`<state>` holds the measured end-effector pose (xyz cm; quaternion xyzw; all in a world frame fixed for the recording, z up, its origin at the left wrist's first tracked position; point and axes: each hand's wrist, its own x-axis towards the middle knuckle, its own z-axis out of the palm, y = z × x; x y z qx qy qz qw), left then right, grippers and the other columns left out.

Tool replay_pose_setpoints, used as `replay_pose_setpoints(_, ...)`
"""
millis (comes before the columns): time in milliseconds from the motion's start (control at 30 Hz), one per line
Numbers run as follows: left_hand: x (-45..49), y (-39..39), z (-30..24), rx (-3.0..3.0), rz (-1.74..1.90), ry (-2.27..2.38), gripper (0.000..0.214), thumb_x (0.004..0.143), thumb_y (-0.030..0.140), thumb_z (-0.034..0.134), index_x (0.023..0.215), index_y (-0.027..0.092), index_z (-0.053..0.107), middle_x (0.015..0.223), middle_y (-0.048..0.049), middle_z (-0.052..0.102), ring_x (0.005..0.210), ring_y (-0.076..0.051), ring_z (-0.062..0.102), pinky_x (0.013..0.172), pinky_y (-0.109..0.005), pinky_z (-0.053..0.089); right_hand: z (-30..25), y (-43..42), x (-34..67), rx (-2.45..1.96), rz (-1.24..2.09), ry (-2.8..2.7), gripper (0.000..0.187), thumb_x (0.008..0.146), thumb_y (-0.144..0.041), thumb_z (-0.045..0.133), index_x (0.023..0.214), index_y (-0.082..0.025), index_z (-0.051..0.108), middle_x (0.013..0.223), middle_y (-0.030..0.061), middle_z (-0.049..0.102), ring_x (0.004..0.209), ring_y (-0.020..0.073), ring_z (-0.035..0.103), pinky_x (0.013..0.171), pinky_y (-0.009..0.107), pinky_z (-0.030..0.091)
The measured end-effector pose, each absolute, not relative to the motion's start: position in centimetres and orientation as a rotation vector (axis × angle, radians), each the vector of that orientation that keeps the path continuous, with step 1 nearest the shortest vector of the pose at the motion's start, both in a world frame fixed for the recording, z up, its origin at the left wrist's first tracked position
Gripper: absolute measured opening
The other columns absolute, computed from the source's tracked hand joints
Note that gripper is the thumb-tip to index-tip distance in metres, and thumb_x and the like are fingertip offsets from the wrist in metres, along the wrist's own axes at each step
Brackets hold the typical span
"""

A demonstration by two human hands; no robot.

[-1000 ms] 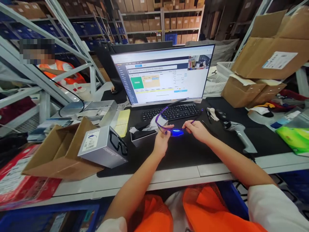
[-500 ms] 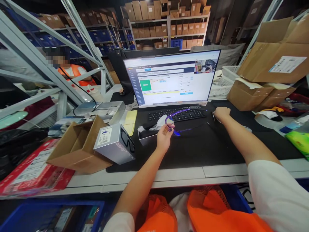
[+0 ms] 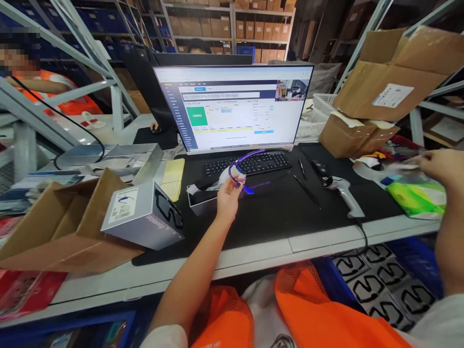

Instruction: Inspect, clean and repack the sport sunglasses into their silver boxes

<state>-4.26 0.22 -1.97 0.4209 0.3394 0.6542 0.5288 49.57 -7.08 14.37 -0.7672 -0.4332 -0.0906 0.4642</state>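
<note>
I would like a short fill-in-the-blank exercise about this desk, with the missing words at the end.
1. The purple-framed glasses are in the person's ____ hand.
2. The barcode scanner lies on a mat coloured ____.
3. The flat paper pad near the monitor's lower left corner is coloured ____.

Missing words: left; black; yellow.

We see violet-blue on the thin, curved plastic glasses (image 3: 248,190). The silver-grey rectangular carton (image 3: 139,228) bears a black goggle print on one face and, on its white paper label (image 3: 123,205), a blue eyewear picture. Our broad, flat mat (image 3: 261,222) is plain black, the oblong paper pad (image 3: 172,180) pale yellow. We find lime green and yellow on the soft plastic packet (image 3: 413,197), and vivid orange (quite the loudest colour here) on our mesh-edged fabric vest (image 3: 326,314).
</note>
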Motion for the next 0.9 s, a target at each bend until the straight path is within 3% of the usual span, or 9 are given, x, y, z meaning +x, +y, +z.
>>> replay_pose_setpoints(67, -4.1, 0.1, -1.8, 1.018, 1.567, 0.814, 0.063, 0.065, 0.054, 0.091, 0.112, 0.017, 0.072, 0.11, -0.011, 0.078, 0.114, -0.026, 0.071, 0.11, -0.04, 0.049, 13.7, -8.8, 48.7, -1.922, -0.063, -0.851, 0.039, 0.082, -0.022, 0.083, 0.049, -0.016, 0.062, 0.062, 0.0099, 0.065, 0.063, 0.0153, 0.057, 0.068, 0.046, 0.032)
replay_pose_setpoints(167, -3.7, 0.0, -1.1, 1.095, 1.563, 0.776, 0.059, 0.067, 0.053, 0.09, 0.112, 0.018, 0.073, 0.11, -0.0095, 0.078, 0.114, -0.025, 0.071, 0.109, -0.038, 0.049, 12.6, -9.6, 46.3, -1.604, 0.277, -0.763, 0.034, 0.082, -0.013, 0.078, 0.053, -0.017, 0.06, 0.051, 0.001, 0.053, 0.053, 0.0106, 0.049, 0.064, 0.042, 0.035)
replay_pose_setpoints(267, -3.1, 0.7, 0.2, 1.204, 1.458, 0.677, 0.055, 0.072, 0.054, 0.087, 0.113, 0.02, 0.073, 0.108, -0.0092, 0.078, 0.114, -0.024, 0.07, 0.109, -0.039, 0.047, 11.5, -8.5, 43.3, -1.403, 0.453, -0.835, 0.029, 0.083, -0.018, 0.072, 0.061, -0.02, 0.054, 0.057, 0.0003, 0.054, 0.054, 0.0107, 0.054, 0.061, 0.035, 0.042)
replay_pose_setpoints(400, -1.8, 2.5, 2.9, 1.325, 1.297, 0.592, 0.046, 0.074, 0.053, 0.085, 0.106, 0.02, 0.077, 0.11, -0.0095, 0.078, 0.115, -0.025, 0.068, 0.107, -0.038, 0.045, 10.0, -4.7, 37.4, -1.211, 0.72, -0.991, 0.013, 0.074, -0.024, 0.071, 0.075, -0.02, 0.059, 0.076, 0.003, 0.065, 0.067, 0.015, 0.062, 0.067, 0.031, 0.052)
replay_pose_setpoints(533, -0.7, 3.1, 5.3, 1.406, 1.168, 0.525, 0.043, 0.068, 0.047, 0.089, 0.1, 0.02, 0.08, 0.118, -0.0115, 0.077, 0.12, -0.029, 0.065, 0.108, -0.041, 0.043, 9.7, -0.3, 29.0, -0.938, 0.967, -1.05, 0.02, 0.069, -0.037, 0.07, 0.079, -0.024, 0.059, 0.077, -0.0002, 0.067, 0.068, 0.0182, 0.062, 0.066, 0.034, 0.057)
replay_pose_setpoints(700, -0.6, 2.1, 5.9, 1.423, 1.054, 0.343, 0.048, 0.067, 0.053, 0.089, 0.101, 0.02, 0.081, 0.136, -0.0132, 0.068, 0.127, -0.034, 0.061, 0.105, -0.041, 0.044, 10.2, 2.1, 20.4, -0.702, 1.262, -1.106, 0.031, 0.065, -0.045, 0.085, 0.075, -0.023, 0.066, 0.072, -0.0005, 0.068, 0.064, 0.0184, 0.061, 0.062, 0.034, 0.056)
replay_pose_setpoints(833, -1.1, 2.0, 5.5, 1.359, 1.022, 0.37, 0.056, 0.067, 0.059, 0.088, 0.103, 0.018, 0.081, 0.121, -0.0115, 0.073, 0.115, -0.03, 0.065, 0.101, -0.038, 0.043, 9.5, 2.0, 18.1, -0.785, 1.16, -1.293, 0.035, 0.072, -0.056, 0.085, 0.077, -0.024, 0.072, 0.069, 0.0003, 0.069, 0.065, 0.0201, 0.065, 0.067, 0.036, 0.057)
replay_pose_setpoints(900, -1.2, 2.2, 5.4, 1.33, 1.055, 0.418, 0.06, 0.065, 0.06, 0.088, 0.106, 0.017, 0.08, 0.111, -0.0099, 0.075, 0.106, -0.027, 0.066, 0.098, -0.037, 0.043, 9.1, 2.0, 18.3, -0.835, 1.141, -1.35, 0.035, 0.077, -0.058, 0.081, 0.086, -0.024, 0.077, 0.079, 0.0032, 0.075, 0.078, 0.0245, 0.071, 0.077, 0.04, 0.059)
